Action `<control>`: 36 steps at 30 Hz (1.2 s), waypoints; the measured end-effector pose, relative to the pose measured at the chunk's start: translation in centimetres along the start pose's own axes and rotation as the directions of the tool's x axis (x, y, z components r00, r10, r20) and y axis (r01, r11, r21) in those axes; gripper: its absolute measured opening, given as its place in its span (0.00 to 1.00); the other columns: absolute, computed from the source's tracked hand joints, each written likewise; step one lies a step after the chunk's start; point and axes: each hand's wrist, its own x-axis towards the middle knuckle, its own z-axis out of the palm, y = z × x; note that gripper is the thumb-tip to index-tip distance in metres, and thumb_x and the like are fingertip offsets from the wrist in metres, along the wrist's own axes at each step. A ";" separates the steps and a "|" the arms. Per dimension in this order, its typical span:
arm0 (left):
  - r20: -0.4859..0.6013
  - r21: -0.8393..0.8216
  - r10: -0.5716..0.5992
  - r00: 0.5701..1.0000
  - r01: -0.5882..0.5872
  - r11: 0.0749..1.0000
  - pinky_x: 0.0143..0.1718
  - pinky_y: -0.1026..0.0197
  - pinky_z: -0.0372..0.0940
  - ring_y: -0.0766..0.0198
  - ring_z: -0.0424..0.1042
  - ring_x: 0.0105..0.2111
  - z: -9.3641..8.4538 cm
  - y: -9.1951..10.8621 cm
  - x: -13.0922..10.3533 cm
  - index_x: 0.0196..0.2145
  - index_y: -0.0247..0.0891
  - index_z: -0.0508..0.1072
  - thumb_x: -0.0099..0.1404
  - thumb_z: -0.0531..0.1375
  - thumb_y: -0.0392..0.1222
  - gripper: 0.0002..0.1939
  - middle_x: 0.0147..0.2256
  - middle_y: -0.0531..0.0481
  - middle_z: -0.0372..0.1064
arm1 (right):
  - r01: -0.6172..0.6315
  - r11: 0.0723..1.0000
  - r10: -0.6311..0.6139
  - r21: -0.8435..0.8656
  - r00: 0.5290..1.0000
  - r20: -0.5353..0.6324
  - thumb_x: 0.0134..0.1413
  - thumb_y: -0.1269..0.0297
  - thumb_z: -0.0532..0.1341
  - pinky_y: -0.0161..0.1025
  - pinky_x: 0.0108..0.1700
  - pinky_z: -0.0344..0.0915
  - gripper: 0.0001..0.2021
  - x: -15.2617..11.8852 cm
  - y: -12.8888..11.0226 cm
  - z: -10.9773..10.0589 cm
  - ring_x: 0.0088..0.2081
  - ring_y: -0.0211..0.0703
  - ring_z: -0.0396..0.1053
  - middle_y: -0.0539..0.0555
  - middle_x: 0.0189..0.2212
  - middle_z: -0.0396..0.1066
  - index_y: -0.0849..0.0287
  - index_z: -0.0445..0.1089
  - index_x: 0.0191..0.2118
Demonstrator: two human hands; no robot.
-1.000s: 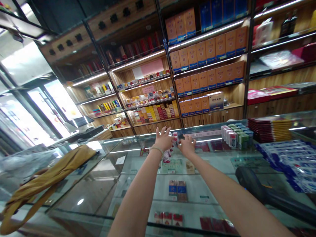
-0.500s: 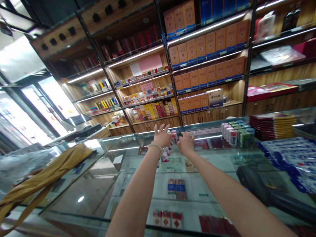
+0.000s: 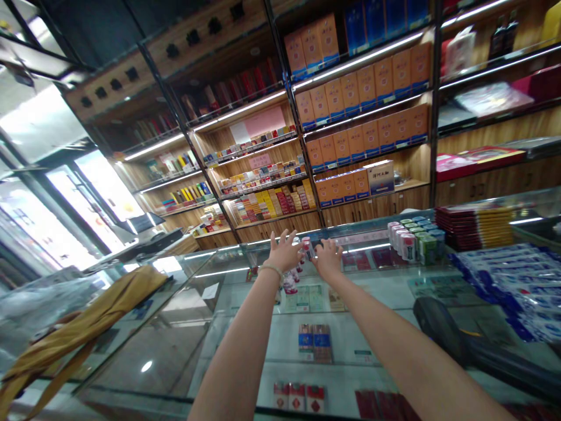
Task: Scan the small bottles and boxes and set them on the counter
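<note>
Both my hands reach over the far part of the glass counter (image 3: pixel 254 345). My left hand (image 3: pixel 284 254), with a pale bracelet at the wrist, has its fingers spread. My right hand (image 3: pixel 328 259) faces it, fingers apart and a little curved. In the gap between them stands a small white container with a pink lid (image 3: pixel 307 249), like those in the group at the right. Each hand is close beside it; I cannot tell whether the fingertips touch it. More small pink-and-white containers (image 3: pixel 291 282) show beside and below my left hand, partly hidden or reflected in the glass.
Small pink, green and blue-lidded containers (image 3: pixel 408 248) stand in rows at the right, beside stacked red and yellow packs (image 3: pixel 473 228). Blue-and-white packets (image 3: pixel 512 286) and a black handheld device (image 3: pixel 460 339) lie nearer. A mustard cloth bag (image 3: pixel 87 318) lies left. Shelves of boxes (image 3: pixel 370 134) stand behind.
The view has shifted slightly. My hands stay on either side of the pink-lidded container, and the right hand's fingers look a little more raised and spread.
</note>
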 end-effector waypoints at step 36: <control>-0.410 -0.193 -0.110 0.905 0.032 0.981 0.65 0.33 0.45 0.45 0.55 0.65 -9.1 9.4 -1.8 0.57 0.53 0.73 0.66 0.60 0.46 0.21 0.66 0.44 0.59 | 0.200 0.962 -0.203 -0.185 0.979 0.004 0.63 0.52 0.59 0.67 0.67 0.37 0.22 -1.0 7.9 -18.6 0.71 0.61 0.41 0.55 0.71 0.50 0.42 0.68 0.61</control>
